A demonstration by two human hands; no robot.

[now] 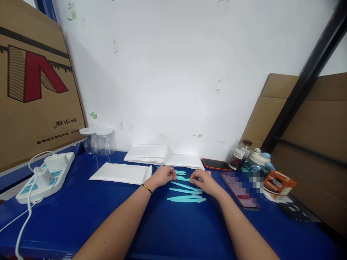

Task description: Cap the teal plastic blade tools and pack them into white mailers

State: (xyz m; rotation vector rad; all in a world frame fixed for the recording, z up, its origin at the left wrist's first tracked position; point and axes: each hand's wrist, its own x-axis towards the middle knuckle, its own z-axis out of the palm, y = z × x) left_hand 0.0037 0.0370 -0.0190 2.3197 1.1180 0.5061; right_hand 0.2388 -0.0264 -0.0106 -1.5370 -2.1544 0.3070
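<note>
Several light blue plastic knives [186, 196] lie in a loose row on the blue table [94, 216]. My left hand [163, 176] rests with curled fingers at the far end of the row, pinching the end of one light blue knife [182, 177]. My right hand [203, 180] is closed just to the right, its fingertips on the same knife. A thin bracelet sits on my left wrist and a ring on a left finger.
White padded pouches [121, 173] lie to the left and a stack [148, 153] at the wall. Two clear jars [97, 141], a power strip [45, 175], two phones [216, 164], bottles [255, 162], an orange box [279, 183] and cardboard [32, 83] surround the work area.
</note>
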